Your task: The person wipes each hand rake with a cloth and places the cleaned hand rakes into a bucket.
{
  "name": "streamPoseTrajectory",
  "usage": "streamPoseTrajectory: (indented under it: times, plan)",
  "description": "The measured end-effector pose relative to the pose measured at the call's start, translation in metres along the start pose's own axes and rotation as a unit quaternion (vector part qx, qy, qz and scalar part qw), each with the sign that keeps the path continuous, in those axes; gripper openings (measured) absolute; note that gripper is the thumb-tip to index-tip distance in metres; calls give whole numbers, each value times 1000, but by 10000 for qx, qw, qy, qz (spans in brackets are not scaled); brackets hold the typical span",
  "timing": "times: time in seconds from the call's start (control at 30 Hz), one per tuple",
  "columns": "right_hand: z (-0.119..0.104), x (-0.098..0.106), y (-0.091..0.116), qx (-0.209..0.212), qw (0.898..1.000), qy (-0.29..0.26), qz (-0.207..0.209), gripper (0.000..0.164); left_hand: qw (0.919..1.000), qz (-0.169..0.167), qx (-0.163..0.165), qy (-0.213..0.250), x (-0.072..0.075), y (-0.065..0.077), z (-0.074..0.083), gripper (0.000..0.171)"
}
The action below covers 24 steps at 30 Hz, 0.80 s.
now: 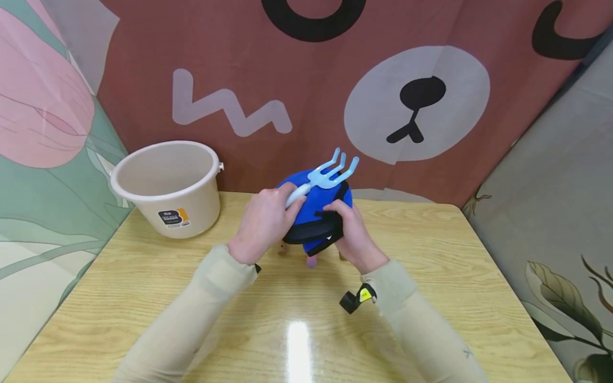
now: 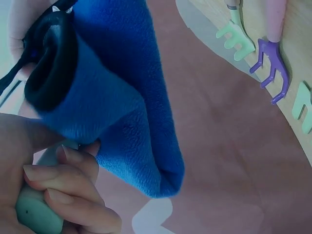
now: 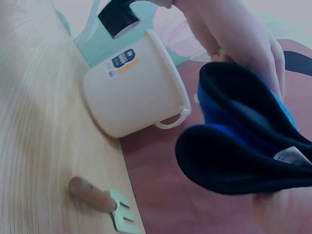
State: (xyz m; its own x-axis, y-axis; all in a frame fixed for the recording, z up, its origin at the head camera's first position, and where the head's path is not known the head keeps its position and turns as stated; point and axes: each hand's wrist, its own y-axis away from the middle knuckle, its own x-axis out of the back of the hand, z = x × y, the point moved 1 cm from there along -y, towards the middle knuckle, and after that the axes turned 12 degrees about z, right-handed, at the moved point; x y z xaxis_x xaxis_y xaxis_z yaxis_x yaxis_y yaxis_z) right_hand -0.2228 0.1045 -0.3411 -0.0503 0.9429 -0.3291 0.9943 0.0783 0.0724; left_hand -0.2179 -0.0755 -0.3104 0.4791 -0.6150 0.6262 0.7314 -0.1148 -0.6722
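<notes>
A light-blue three-pronged hand rake (image 1: 326,179) is gripped by its handle in my left hand (image 1: 262,224), prongs pointing up and away. Behind the rake is a blue plush fabric pouch (image 1: 306,211) with black trim. My right hand (image 1: 356,238) pinches its black-edged right side, thumb on top. In the left wrist view, the left fingers (image 2: 73,183) curl round the rake's handle, right at the pouch's edge. The right wrist view shows the pouch's black-rimmed openings (image 3: 234,158) and a small white label (image 3: 294,157).
A cream bucket (image 1: 203,210) stands at the table's back left. Beneath and beyond the pouch lie more small rakes: a purple one (image 2: 273,63) with a pink handle, a green one (image 2: 238,43) and another green one (image 2: 303,101). A patterned cloth backdrop (image 1: 311,96) hangs behind the table.
</notes>
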Motion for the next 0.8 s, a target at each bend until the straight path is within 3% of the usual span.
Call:
streamPoseTrajectory:
  times: [0.3, 0.5, 0.8]
  plan:
    - [-8, 13, -16, 42, 9888, -1404, 510, 30, 9996, -138, -41, 245, 2, 0, 3, 29]
    - [-19, 26, -23, 264, 9823, -1722, 693, 31, 9992, -127, -19, 373, 4, 0, 3, 25]
    - [-32, 42, -30, 504, 9766, -1913, 847, 40, 9989, -385, 122, 246, 4, 4, 1, 28]
